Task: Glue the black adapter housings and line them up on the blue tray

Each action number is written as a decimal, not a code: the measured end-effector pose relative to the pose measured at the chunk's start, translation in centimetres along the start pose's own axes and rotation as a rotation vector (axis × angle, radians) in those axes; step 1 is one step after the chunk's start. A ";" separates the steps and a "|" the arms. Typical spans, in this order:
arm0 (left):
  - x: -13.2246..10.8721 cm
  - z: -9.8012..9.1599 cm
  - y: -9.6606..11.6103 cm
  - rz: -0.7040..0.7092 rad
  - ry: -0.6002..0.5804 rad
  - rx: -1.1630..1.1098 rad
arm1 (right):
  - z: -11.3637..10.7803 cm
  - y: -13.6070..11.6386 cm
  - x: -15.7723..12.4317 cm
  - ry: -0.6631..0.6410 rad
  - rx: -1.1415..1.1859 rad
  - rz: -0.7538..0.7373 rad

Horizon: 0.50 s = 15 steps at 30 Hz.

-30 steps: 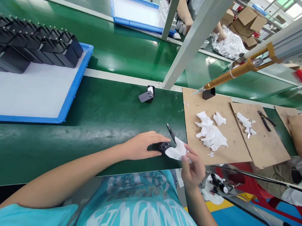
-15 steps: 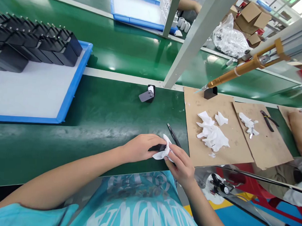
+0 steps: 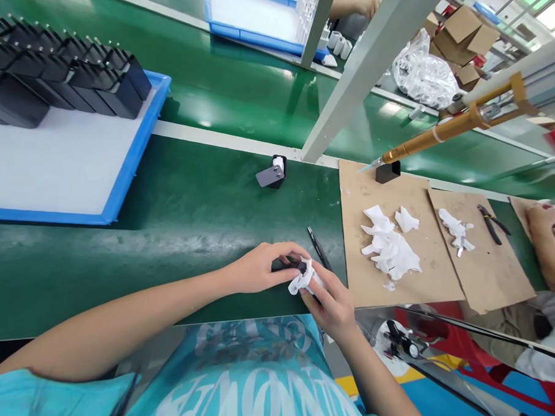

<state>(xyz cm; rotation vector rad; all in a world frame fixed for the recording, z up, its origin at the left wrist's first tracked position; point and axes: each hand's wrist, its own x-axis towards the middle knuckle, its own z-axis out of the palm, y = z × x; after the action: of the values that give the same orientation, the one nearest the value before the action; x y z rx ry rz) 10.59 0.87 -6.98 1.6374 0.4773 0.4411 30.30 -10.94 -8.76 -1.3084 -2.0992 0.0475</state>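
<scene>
My left hand [image 3: 256, 268] is closed with its thumb and fingertips round a small black part [image 3: 283, 264], mostly hidden by the fingers. My right hand [image 3: 332, 299] presses a crumpled white wipe [image 3: 300, 284] against the end of that part, its fingers curled. Both hands meet just above the front edge of the green bench [image 3: 202, 254]. Beside the right fingers lies a pair of black tweezers [image 3: 318, 248]. Farther back stands a small black box [image 3: 280, 181] with white material in its mouth and a flat grey plate [image 3: 268, 176] leaning across it.
A blue-rimmed tray [image 3: 122, 186] with rows of black housings [image 3: 121, 94] stands at the left. At the right, cardboard [image 3: 425, 202] carries used wipes [image 3: 393, 250]; a brown dispenser [image 3: 427, 140] hangs above a black block [image 3: 388, 172]. Pliers [image 3: 489, 223] lie near a co-worker's hand [image 3: 544, 219].
The wipe's spread-out corners have been gathered into a tighter bunch round the part's end. My left fingers have arched up and the thumb now shows below the part.
</scene>
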 end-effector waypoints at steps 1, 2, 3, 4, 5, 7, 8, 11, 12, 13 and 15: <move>0.0 0.0 0.0 -0.006 -0.004 -0.014 | -0.1 0.0 0.0 -0.007 -0.006 -0.003; 0.0 -0.1 0.0 -0.013 -0.006 -0.034 | -0.3 0.0 0.0 -0.009 -0.008 -0.006; -0.1 -0.2 0.0 -0.024 -0.008 -0.064 | -0.5 -0.1 0.0 -0.004 -0.007 -0.009; -0.1 -0.4 -0.1 -0.040 -0.005 -0.106 | -0.8 -0.3 0.0 0.015 -0.004 -0.009; -0.1 -0.6 -0.1 -0.052 0.008 -0.155 | -1.0 -0.5 0.0 0.049 -0.004 -0.004; -0.2 -1.0 -0.3 -0.059 0.062 -0.246 | -1.2 -0.8 -0.2 0.135 -0.012 0.023; -0.2 -1.3 -0.4 -0.057 0.098 -0.271 | -1.1 -1.0 -0.2 0.179 -0.016 0.034; -0.1 -1.6 -0.5 -0.067 0.178 -0.229 | -0.2 -0.9 -0.5 0.159 0.010 0.062; -0.1 -1.6 -0.5 -0.082 0.179 -0.191 | 0.1 -0.9 -0.6 0.131 0.029 0.067; -0.1 -1.5 -0.5 -0.094 0.170 -0.154 | 0.4 -0.8 -0.7 0.120 0.041 0.071; -0.1 -1.4 -0.3 -0.096 0.140 -0.092 | 0.5 -0.7 -0.9 0.162 0.033 0.078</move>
<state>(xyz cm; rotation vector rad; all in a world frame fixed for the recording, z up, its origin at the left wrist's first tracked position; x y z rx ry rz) 9.72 2.05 -7.16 1.4944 0.6284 0.5004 29.73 -11.86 -9.35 -1.3282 -1.9040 0.0091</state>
